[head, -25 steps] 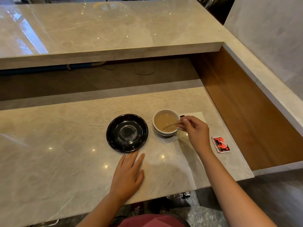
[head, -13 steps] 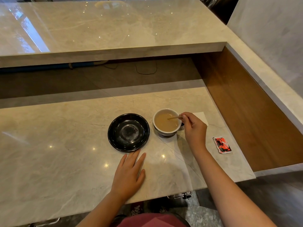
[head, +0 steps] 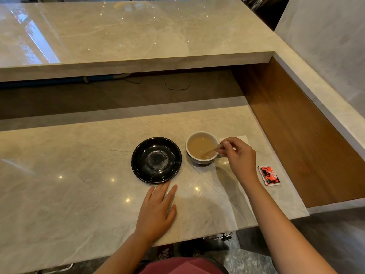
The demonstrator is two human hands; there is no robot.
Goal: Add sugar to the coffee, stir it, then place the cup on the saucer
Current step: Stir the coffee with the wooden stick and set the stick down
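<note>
My left hand (head: 156, 211) lies flat on the pale stone surface (head: 69, 194) closest to me, fingers spread and holding nothing, the tips just short of the black saucer (head: 156, 160). It hasn't shifted over the last second. The saucer is bare (its centre shows a dull, scuffed ring) and sits just beside the cup (head: 201, 148), to the cup's left, with a sliver of stone between them.

What has changed is on the right. A second ago the wooden stirrer (head: 211, 151) pointed down into the near side of the coffee, half a second ago it had swung toward the far rim, and now its tip is back low in the drink near the front — so I read this as mid-stir, the sugar already in. My right hand (head: 240, 158) hovers just off the cup's right edge, thumb and forefinger pinched together on the stirrer's upper end, the other fingers curled under.

Out past my right wrist lies a red sugar packet (head: 269, 175), well apart from the cup; I can't tell whether it is torn. Behind the hand a white napkin (head: 238, 138) peeks out.

Left to do, I judge: finish stirring, set the stick down, move the cup onto the saucer.
</note>
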